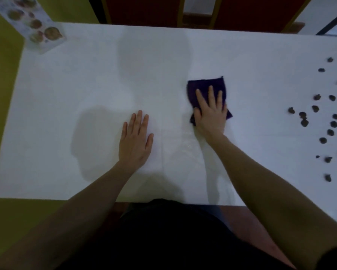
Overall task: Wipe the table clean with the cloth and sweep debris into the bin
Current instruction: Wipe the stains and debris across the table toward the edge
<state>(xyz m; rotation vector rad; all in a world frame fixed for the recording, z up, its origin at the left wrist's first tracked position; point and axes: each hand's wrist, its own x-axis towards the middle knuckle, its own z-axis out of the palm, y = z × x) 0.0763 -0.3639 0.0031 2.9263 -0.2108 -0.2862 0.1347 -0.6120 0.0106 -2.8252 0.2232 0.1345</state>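
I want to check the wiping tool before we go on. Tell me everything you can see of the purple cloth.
The cloth is dark purple, soft-looking fabric, seemingly folded into a rough rectangle, with a small thread or corner tip sticking up at its far right corner. It lies flat on the white table, right of centre and well left of the scattered dark debris. The right hand presses on it with straight, spread fingers, covering its near half; a corner peeks out at each side of the hand. The left hand does not touch it.
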